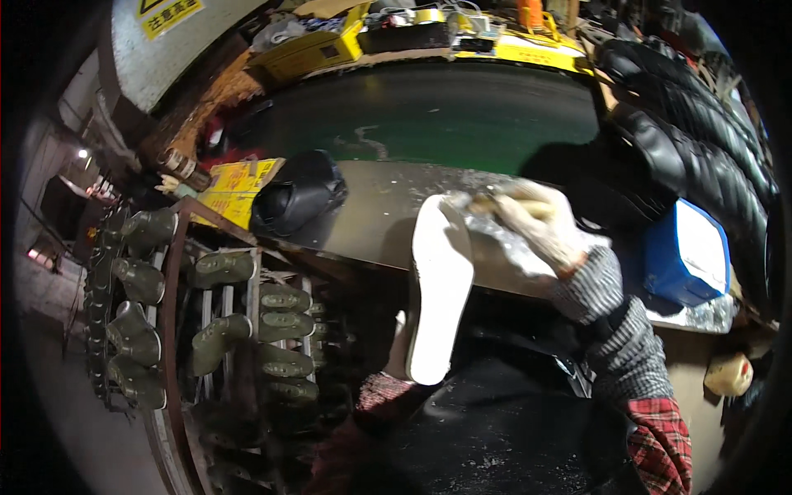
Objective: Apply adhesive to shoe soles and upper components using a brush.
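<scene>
The left hand (398,351) grips the lower end of the white sole (441,289), which crosses the near edge of the surface (367,210) in view; the gloved right hand (540,219) is curled beside its upper end (too blurred to tell whether it holds anything). Steady support from beneath should leave the pale face unobstructed.

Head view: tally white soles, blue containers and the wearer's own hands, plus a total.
White sole: 1
Blue container: 1
Own hands, left hand and right hand: 2
Total: 4
</scene>
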`<state>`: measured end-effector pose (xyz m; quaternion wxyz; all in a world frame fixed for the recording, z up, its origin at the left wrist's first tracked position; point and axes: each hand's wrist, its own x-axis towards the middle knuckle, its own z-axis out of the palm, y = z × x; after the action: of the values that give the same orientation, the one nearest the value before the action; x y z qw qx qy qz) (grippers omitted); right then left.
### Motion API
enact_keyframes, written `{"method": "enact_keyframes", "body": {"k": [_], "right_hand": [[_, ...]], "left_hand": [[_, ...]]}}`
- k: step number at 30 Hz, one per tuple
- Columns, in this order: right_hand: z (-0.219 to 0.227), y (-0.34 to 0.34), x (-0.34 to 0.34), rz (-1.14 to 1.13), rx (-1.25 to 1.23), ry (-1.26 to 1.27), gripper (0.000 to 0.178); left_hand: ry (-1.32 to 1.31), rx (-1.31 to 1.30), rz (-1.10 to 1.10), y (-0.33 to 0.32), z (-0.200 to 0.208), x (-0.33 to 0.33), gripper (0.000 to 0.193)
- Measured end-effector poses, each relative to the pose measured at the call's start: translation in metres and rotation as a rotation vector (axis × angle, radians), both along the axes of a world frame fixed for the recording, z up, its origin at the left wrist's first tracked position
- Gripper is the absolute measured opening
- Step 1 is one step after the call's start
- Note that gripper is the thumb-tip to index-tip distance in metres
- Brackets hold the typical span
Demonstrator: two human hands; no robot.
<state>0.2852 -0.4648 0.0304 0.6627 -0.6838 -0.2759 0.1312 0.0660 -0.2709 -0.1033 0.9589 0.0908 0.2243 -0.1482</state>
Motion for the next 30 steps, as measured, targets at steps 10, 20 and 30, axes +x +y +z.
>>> {"method": "enact_keyframes", "body": {"k": [10,20,30], "right_hand": [[0.05,0.017,0.004,-0.083,-0.149,-0.142,0.025],[0.038,0.011,-0.033,0.07,0.051,-0.03,0.02],[0.02,-0.036,-0.102,0.462,0.185,0.533,0.018]], "left_hand": [[-0.396,-0.266,-0.02,0.005,-0.006,0.009,0.07],[-0.616,-0.332,-0.155,0.007,0.006,0.022,0.073],[-0.377,0.092,-0.028,-0.005,0.025,0.023,0.066]]}}
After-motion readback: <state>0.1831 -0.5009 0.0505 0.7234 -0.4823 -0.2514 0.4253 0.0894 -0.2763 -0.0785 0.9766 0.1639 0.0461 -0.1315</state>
